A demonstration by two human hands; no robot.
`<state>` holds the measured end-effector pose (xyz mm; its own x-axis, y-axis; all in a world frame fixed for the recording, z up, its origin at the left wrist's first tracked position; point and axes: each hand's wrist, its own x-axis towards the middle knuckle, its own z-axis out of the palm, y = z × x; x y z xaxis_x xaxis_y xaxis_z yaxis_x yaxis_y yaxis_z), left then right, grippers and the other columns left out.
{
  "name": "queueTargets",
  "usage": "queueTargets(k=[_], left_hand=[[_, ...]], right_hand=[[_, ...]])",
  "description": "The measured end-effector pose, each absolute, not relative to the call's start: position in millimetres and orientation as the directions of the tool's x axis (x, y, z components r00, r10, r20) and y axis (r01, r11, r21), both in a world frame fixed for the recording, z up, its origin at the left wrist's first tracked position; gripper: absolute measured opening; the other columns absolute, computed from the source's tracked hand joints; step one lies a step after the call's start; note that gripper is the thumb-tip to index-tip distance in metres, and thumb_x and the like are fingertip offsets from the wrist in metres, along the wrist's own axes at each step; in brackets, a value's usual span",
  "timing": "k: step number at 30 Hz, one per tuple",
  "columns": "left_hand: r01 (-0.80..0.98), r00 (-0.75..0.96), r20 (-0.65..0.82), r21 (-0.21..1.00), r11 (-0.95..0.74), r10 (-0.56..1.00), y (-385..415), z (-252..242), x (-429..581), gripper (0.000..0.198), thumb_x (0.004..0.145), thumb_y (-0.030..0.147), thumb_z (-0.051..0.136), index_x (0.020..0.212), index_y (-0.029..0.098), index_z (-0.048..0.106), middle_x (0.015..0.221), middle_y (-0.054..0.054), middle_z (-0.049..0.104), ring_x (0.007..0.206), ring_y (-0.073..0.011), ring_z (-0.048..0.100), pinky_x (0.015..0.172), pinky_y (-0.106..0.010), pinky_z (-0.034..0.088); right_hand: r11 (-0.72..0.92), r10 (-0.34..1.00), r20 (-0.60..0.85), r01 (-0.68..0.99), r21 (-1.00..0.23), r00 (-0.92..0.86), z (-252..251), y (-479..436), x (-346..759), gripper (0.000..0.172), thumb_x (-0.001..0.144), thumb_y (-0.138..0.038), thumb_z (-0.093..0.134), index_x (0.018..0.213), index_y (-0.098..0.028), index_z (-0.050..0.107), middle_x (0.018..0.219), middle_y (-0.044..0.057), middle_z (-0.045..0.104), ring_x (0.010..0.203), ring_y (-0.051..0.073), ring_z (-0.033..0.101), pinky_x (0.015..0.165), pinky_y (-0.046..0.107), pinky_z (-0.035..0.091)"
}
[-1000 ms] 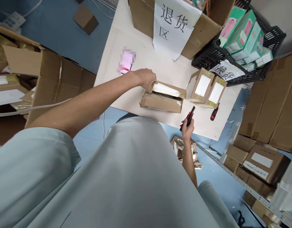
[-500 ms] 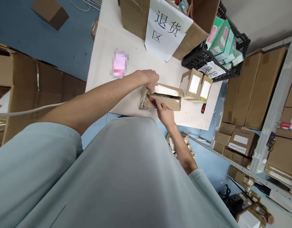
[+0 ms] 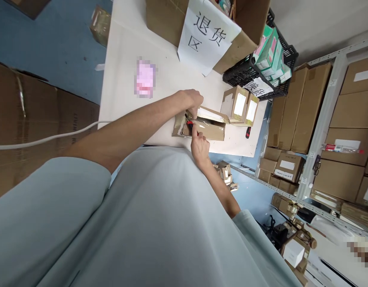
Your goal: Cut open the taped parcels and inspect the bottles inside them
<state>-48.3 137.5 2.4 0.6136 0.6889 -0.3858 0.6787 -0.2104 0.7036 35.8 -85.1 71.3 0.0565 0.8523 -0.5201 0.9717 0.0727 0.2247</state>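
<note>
A small cardboard box [image 3: 215, 132] lies near the front edge of the white table, its top partly opened and a pale strip along the raised far flap. My left hand [image 3: 193, 101] is closed over its left end, fingers curled down onto the flap. In my right hand [image 3: 200, 148], wrapped round its handle, is a red and black box cutter [image 3: 189, 125]. The cutter's tip is at the left end of the box, just below my left fingers. What the box contains cannot be made out.
Two small labelled cartons [image 3: 239, 104] stand right of the box, with another red and black tool [image 3: 248, 132] beside them. Behind are a large carton [image 3: 166, 24] with a paper sign and a black crate [image 3: 239, 71] of green boxes. A white cable [image 3: 52, 138] runs at left.
My right hand has moved left and slightly down with the box cutter, which now points more steeply up. My left hand stays on the box's left end. The camera view has shifted a little.
</note>
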Motion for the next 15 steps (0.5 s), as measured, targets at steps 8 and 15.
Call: queueTargets(k=[8, 15], left_hand=[[0.667, 0.667, -0.38, 0.688, -0.286, 0.641, 134.5, 6.6, -44.3, 0.077, 0.06, 0.06, 0.103, 0.126, 0.022, 0.089, 0.117, -0.013, 0.081, 0.129, -0.0454, 0.07, 0.108, -0.049, 0.057], [0.706, 0.674, -0.438, 0.62, -0.343, 0.594, 128.3, 19.8, -42.5, 0.07, 0.056, 0.055, 0.104, 0.116, 0.021, 0.092, 0.113, -0.016, 0.084, 0.125, -0.0466, 0.072, 0.106, -0.051, 0.059]], right_hand=[[-0.022, 0.84, -0.523, 0.972, 0.233, 0.145, 87.8, -109.0, 25.0, 0.085, 0.108, -0.004, 0.032, 0.189, -0.024, 0.016, 0.131, 0.022, 0.075, 0.114, 0.032, 0.082, 0.089, 0.04, 0.07], [-0.08, 0.78, -0.578, 0.955, 0.287, 0.239, 99.9, -79.2, -11.6, 0.071, 0.115, -0.011, 0.035, 0.186, -0.015, 0.026, 0.129, 0.027, 0.078, 0.116, 0.031, 0.085, 0.094, 0.039, 0.069]])
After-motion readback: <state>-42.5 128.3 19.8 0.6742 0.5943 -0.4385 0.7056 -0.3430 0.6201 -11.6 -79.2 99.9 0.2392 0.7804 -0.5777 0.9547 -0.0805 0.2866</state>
